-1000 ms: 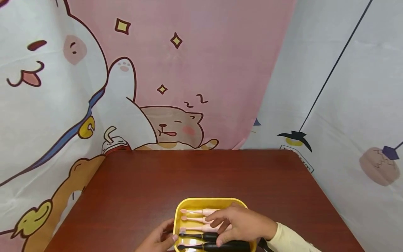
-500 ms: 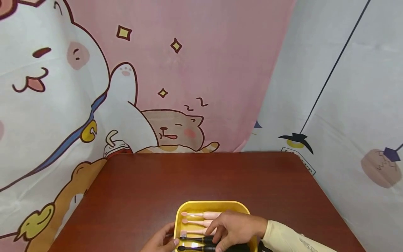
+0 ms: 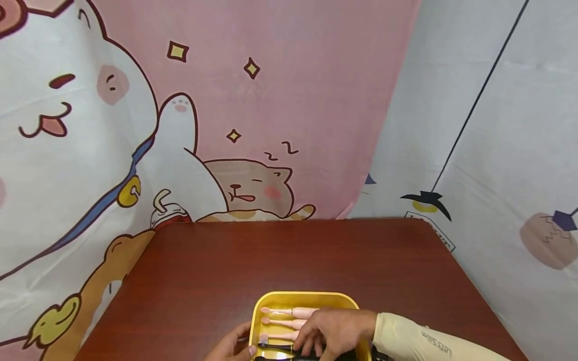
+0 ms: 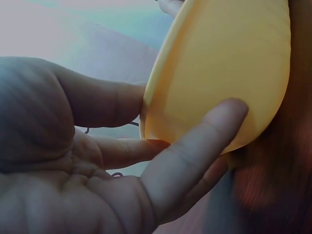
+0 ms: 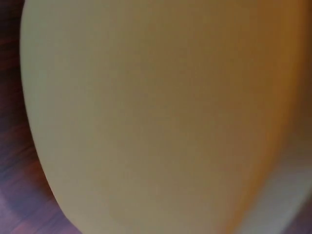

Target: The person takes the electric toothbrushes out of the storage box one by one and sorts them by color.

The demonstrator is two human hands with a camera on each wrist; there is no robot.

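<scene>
A yellow tray stands at the table's near edge, cut off by the bottom of the head view. My left hand grips its left side, the thumb at the rim and a fingertip spread on the outer wall in the left wrist view. Inside lie three pink electric toothbrushes and, nearer me, two black electric toothbrushes, heads to the left. My right hand reaches down into the tray, fingers curled on a black toothbrush's handle. It hides most of the handles. The tray's wall fills the right wrist view.
The dark red-brown table stretches behind and to both sides of the tray. A cartoon-printed cloth hangs at the back and sides. Something black shows beside the tray's right edge, partly covered by the right sleeve.
My right hand has lowered into the tray and its fingers have curled in at the black toothbrushes. The left hand stays on the tray's left side. The head view has tilted up slightly.
</scene>
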